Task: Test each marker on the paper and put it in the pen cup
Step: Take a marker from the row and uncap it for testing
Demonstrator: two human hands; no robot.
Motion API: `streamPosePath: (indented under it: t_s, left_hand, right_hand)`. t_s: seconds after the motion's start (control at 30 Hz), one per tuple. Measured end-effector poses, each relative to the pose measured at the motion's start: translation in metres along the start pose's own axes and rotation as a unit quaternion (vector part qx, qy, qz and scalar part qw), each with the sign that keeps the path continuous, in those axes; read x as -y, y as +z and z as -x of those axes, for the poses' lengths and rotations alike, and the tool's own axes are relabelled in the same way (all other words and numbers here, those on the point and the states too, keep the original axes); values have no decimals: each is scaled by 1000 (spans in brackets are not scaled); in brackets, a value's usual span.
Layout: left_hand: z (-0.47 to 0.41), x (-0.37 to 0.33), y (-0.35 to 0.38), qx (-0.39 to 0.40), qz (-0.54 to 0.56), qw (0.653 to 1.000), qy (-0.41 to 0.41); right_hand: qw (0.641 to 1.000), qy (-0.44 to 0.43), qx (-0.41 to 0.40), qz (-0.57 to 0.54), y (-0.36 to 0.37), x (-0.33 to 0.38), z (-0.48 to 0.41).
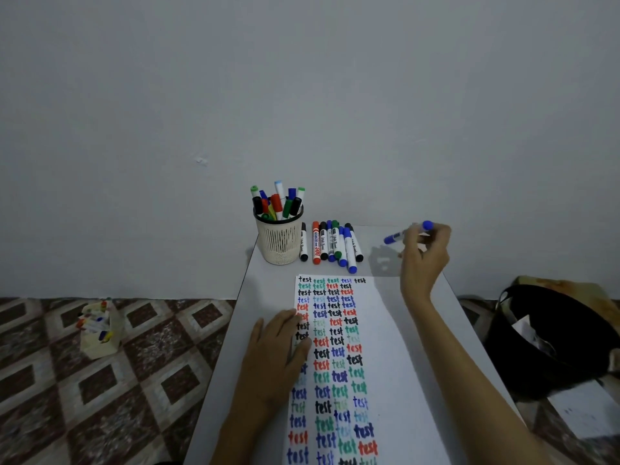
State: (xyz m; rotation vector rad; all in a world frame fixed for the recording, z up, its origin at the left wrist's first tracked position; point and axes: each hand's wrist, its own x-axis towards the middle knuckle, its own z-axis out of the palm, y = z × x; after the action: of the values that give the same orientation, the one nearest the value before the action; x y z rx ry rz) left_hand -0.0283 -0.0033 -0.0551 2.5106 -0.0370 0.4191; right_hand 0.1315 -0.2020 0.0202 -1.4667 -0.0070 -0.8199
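A white sheet of paper (385,347) covered with rows of the word "test" in black, green, red and blue lies on the small white table (469,347). My left hand (281,347) rests flat on the paper's left edge. My right hand (426,253) is raised above the table's far right part, holding a blue marker (401,234) that points left, capped at both visible ends. A cream mesh pen cup (280,241) at the table's far left corner holds several markers. Beside it lies a row of loose markers (332,245).
The table stands against a plain wall. On the patterned floor to the left sits a small box of markers (97,327). A black bin (553,337) with paper scraps stands on the right, close to the table's edge.
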Motion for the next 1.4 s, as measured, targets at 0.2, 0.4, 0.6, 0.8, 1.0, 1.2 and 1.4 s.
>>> streamPosePath:
  t_s: [0.2, 0.4, 0.6, 0.8, 1.0, 1.2, 1.4]
  left_hand:
    - [2, -18, -12, -32, 123, 992, -5]
    - [9, -20, -14, -19, 199, 978, 50]
    - [11, -19, -17, -10, 193, 979, 65]
    - [13, -21, -20, -16, 236, 970, 61]
    - [13, -19, -20, -21, 211, 976, 55]
    - [9, -10, -9, -30, 97, 993, 54]
    - [5, -7, -3, -6, 36, 998, 56]
  right_hand:
    - [959, 78, 258, -89, -20, 51, 69]
    - [889, 185, 407, -101, -18, 60, 135]
    - [881, 208, 416, -84, -17, 56, 134]
    - [856, 220, 442, -154, -21, 56, 130]
    - [875, 183, 419, -160, -23, 65, 103]
    - [925, 239, 198, -219, -21, 26, 19]
    - [935, 230, 266, -40, -9, -9, 12]
